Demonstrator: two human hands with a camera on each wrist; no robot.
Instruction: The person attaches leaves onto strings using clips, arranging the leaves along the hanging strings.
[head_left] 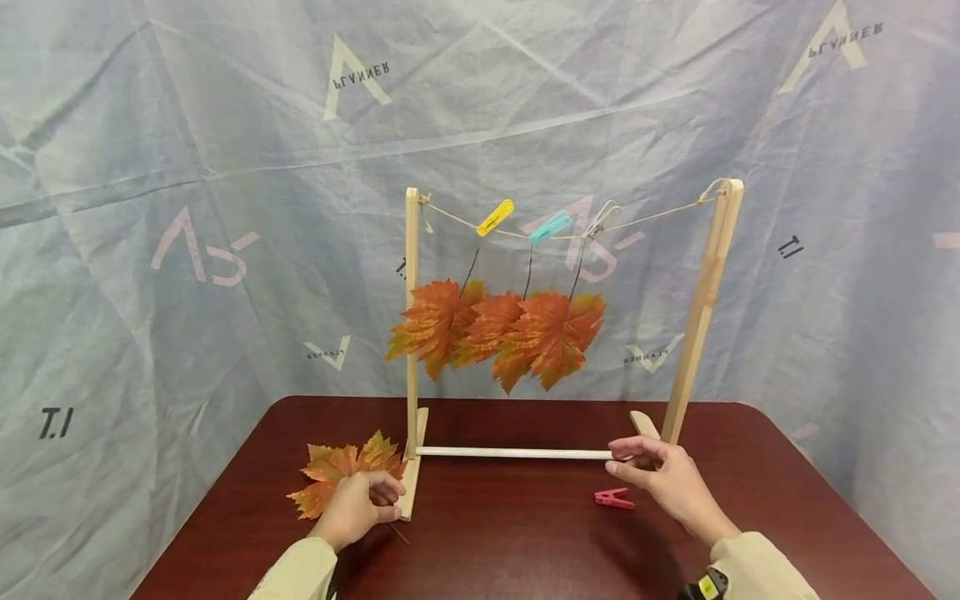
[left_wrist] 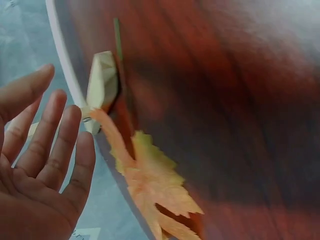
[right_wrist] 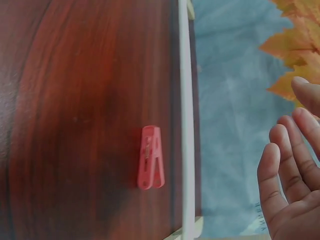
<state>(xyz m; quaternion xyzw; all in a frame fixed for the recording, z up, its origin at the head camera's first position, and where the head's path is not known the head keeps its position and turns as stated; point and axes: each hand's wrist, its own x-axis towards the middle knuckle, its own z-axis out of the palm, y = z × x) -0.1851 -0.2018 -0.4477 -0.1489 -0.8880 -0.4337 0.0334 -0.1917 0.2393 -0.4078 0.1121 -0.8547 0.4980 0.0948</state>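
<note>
An orange-green artificial maple leaf (head_left: 326, 473) lies on the table at the left, its stem toward the front. Over it hovers my left hand (head_left: 358, 507), fingers loosely bent; the left wrist view shows the palm and fingers holding nothing, apart from the leaf (left_wrist: 150, 185). A red clothespin (head_left: 613, 498) lies on the table near the rack's crossbar. My right hand (head_left: 671, 483) is raised beside it, and in the right wrist view its relaxed fingers are well apart from the clothespin (right_wrist: 150, 157). Several orange leaves (head_left: 558, 333) hang from a string (head_left: 660, 215) by yellow (head_left: 495, 217), blue (head_left: 551, 227) and whitish (head_left: 602, 221) clothespins.
The wooden rack has a left post (head_left: 412, 317), a right post (head_left: 701, 333) and a white crossbar (head_left: 517, 453) low between them. It stands on a dark red-brown table (head_left: 495, 542). A grey printed cloth (head_left: 225, 333) hangs behind.
</note>
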